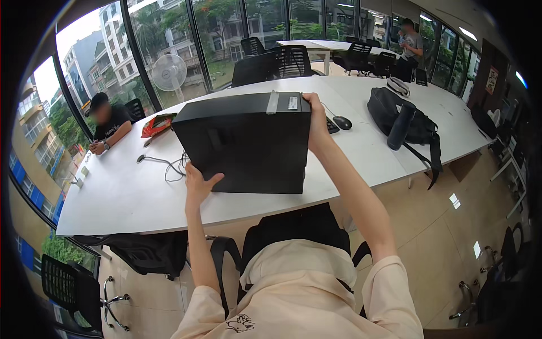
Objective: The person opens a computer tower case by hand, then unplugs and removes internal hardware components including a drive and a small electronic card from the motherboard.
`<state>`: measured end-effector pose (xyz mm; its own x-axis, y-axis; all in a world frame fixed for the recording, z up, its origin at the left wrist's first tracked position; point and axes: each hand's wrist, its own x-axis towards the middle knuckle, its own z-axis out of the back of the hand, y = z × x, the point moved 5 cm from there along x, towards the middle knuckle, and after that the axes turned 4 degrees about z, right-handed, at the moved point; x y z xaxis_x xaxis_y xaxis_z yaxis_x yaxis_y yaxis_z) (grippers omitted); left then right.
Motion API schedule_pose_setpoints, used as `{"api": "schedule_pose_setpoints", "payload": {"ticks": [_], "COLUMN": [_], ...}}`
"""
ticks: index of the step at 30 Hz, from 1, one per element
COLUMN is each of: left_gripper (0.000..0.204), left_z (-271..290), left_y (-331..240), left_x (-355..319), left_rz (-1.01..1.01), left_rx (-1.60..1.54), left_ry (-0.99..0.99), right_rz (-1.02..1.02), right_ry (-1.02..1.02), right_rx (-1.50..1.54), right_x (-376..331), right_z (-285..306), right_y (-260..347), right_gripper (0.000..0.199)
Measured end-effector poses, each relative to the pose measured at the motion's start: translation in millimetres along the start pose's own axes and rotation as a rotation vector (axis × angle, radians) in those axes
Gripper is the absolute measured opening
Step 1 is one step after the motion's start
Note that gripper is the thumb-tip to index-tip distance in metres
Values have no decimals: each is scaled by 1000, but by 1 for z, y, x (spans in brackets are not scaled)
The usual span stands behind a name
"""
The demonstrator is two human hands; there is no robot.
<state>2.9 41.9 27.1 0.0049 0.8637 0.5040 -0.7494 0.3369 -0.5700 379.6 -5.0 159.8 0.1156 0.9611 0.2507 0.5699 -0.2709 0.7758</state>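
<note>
Black computer case (pixel 245 141) stands on edge on the white desk (pixel 113 198), near its front edge, tilted a little, and I have both hands on it. My left hand (pixel 199 186) has its grip closed on the lower left corner, thumb across the near face. My right hand (pixel 316 121) grips the top right corner, fingers curled over the edge. Just behind the case lie a grey cable (pixel 166 164) and a mouse (pixel 342 122). Farther right sit a black backpack (pixel 395 116) with a dark bottle (pixel 400 129) leaning on it. A red bag (pixel 157 124) lies to the left, near a seated person (pixel 110 121). A black chair (pixel 299 226) is tucked under the desk in front of me.
</note>
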Motion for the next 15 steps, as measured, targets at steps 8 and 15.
{"api": "schedule_pose_setpoints", "payload": {"ticks": [8, 15], "left_gripper": [101, 82], "left_z": [-17, -36], "left_y": [77, 14], "left_x": [69, -31], "left_rz": [-4, 141], "left_rx": [-24, -422], "left_ry": [316, 15], "right_rz": [459, 661], "right_ry": [-106, 247], "right_rx": [-541, -597], "right_x": [-75, -60], "right_z": [-77, -79], "right_y": [-7, -11], "right_gripper": [40, 35]}}
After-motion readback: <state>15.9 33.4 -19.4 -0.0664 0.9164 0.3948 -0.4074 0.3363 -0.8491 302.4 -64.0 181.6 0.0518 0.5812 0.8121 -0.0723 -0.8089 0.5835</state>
